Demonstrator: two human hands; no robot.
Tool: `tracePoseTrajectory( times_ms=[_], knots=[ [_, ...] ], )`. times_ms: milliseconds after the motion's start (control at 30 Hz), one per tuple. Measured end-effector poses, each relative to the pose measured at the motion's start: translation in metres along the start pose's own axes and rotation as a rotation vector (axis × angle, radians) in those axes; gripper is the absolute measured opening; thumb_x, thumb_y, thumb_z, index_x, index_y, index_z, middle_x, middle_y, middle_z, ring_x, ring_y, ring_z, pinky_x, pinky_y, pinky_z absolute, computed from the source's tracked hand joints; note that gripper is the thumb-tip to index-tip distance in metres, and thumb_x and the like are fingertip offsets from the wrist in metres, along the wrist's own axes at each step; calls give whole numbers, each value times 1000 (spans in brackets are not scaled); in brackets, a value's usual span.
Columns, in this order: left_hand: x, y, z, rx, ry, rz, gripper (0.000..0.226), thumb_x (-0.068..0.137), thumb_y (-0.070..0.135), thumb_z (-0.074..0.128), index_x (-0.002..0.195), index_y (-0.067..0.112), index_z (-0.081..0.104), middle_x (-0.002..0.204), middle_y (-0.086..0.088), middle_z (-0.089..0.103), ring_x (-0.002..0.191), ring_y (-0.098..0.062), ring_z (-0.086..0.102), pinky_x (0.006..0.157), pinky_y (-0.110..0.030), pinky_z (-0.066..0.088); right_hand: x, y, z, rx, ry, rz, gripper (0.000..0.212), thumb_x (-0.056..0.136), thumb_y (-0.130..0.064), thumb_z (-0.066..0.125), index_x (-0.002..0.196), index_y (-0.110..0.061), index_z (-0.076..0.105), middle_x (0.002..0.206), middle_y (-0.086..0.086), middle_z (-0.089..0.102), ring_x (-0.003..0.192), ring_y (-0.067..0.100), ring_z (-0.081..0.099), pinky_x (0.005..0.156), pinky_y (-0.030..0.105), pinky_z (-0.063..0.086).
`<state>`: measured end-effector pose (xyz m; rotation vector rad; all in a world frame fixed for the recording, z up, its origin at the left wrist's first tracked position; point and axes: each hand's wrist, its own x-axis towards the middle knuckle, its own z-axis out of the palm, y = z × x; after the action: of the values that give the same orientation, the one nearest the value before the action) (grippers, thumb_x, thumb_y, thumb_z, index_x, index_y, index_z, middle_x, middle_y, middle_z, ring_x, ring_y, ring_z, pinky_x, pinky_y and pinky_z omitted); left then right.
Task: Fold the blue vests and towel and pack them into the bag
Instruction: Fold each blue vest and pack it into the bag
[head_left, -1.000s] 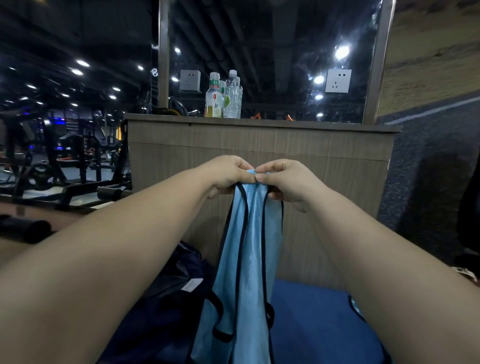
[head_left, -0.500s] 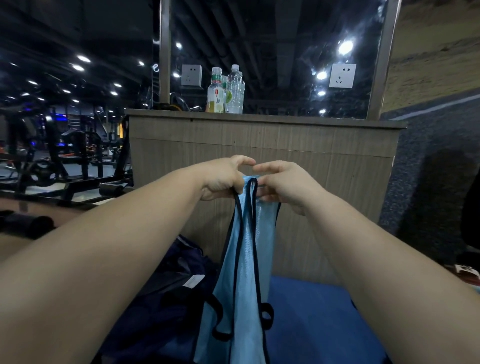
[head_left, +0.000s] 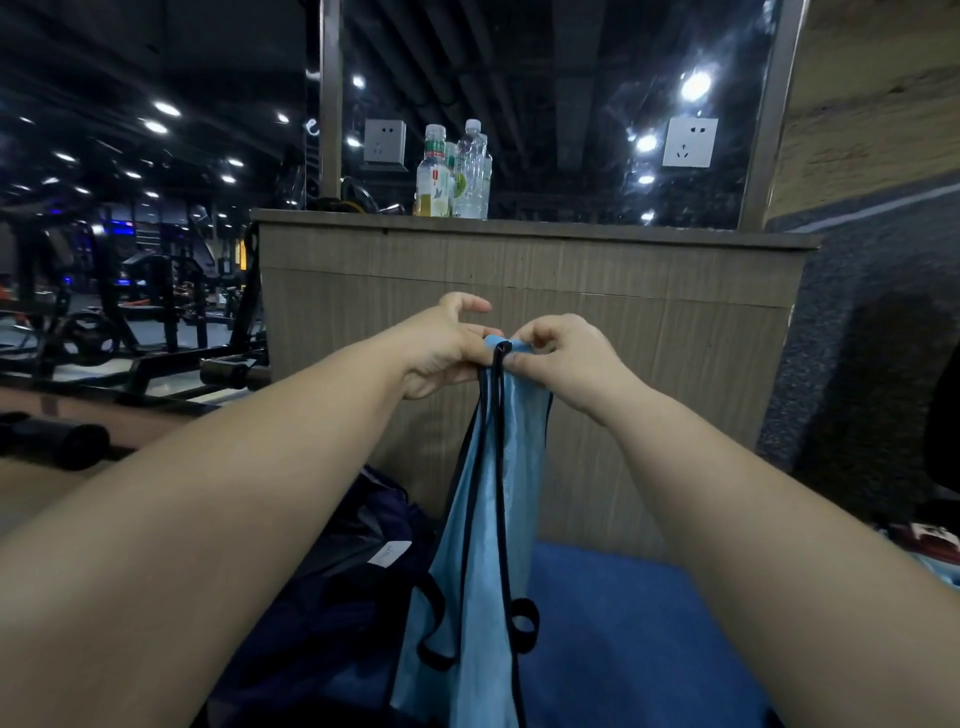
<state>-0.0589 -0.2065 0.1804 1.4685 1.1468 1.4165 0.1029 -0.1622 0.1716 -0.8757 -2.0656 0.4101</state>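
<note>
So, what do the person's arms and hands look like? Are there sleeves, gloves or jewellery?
The left forearm and right forearm are bare, with no sleeves in view. The left hand and right hand wear no gloves; no ring, watch or bracelet is visible.

Two hands: the left hand (head_left: 441, 343) and the right hand (head_left: 566, 358). One blue vest (head_left: 488, 519). One dark bag (head_left: 343, 571). At least three plastic bottles (head_left: 470, 171). Two wall sockets (head_left: 690, 143). One wooden counter (head_left: 623, 322).

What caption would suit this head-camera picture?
Left hand and right hand hold a light blue, black-trimmed vest hanging beside a dark bag.
</note>
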Motion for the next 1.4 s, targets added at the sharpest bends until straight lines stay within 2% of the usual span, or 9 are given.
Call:
tracePoseTrajectory(
  times_ms=[100, 433, 567, 700, 867, 1033, 1100, 1200, 1400],
  knots=[
    [-2, -3, 3, 2, 26, 32, 56, 83, -17, 59, 127, 14, 41, 110, -9, 63, 86, -15, 67, 65, -22, 55, 1, 0, -1, -17, 66, -22, 6, 84, -27, 74, 83, -23, 70, 76, -13, 60, 72, 2, 54, 61, 25, 41],
    [-13, -48, 10, 209, 27, 125, 51, 89, -6, 52, 128, 25, 37, 75, -4, 58, 67, -16, 57, 64, -32, 49, 7, 9, 2, 123, 103, 86, 9, 90, -25, 64, 82, -26, 59, 87, -9, 60, 83, 11, 56, 77, 32, 47],
    [-15, -63, 17, 145, 93, 211, 44, 92, -5, 46, 106, 37, 42, 72, 5, 61, 59, -11, 54, 58, -25, 44, 8, 8, 5, 129, 135, 106, 6, 93, -24, 58, 88, -21, 55, 84, -9, 55, 76, 8, 49, 67, 29, 41],
    [-15, -69, 22, 116, 121, 257, 34, 94, -8, 42, 93, 25, 48, 58, 16, 54, 54, -5, 44, 55, -21, 38, 6, 7, 10, 124, 139, 107, 6, 96, -24, 52, 94, -19, 51, 82, -7, 52, 71, 10, 47, 62, 28, 39],
    [-21, -72, 30, 17, 157, 205, 28, 94, -5, 42, 85, 18, 55, 77, 3, 56, 70, -13, 48, 65, -25, 41, 5, 8, 18, 140, 152, 82, 18, 92, -31, 63, 86, -19, 50, 80, -7, 52, 68, 11, 46, 64, 30, 42],
    [-25, -76, 33, -136, 152, 140, 5, 97, 22, 55, 94, 21, 60, 91, -3, 63, 86, -16, 57, 86, -36, 46, 4, 9, 20, 143, 157, 23, 19, 90, -29, 67, 82, -21, 52, 79, -9, 52, 68, 8, 46, 63, 27, 41],
    [-26, -80, 33, -53, 132, 199, 16, 91, 27, 67, 101, 22, 55, 95, 1, 64, 86, -9, 60, 85, -27, 49, 4, 10, 21, 157, 159, 4, 20, 89, -29, 69, 80, -22, 52, 79, -10, 52, 70, 7, 46, 65, 26, 40],
    [-27, -87, 37, 76, 132, 265, 31, 82, 19, 77, 103, 25, 54, 100, 2, 68, 91, -11, 65, 88, -31, 53, 4, 9, 22, 193, 149, 0, 20, 88, -29, 70, 78, -23, 53, 78, -11, 52, 70, 8, 47, 66, 26, 41],
    [-30, -95, 36, 83, 146, 190, 5, 77, 24, 66, 82, 24, 65, 83, -3, 68, 76, -20, 62, 74, -42, 51, 3, 12, 20, 236, 156, 4, 19, 89, -29, 69, 82, -19, 55, 76, -8, 52, 61, 7, 46, 57, 22, 42]
  ],
)
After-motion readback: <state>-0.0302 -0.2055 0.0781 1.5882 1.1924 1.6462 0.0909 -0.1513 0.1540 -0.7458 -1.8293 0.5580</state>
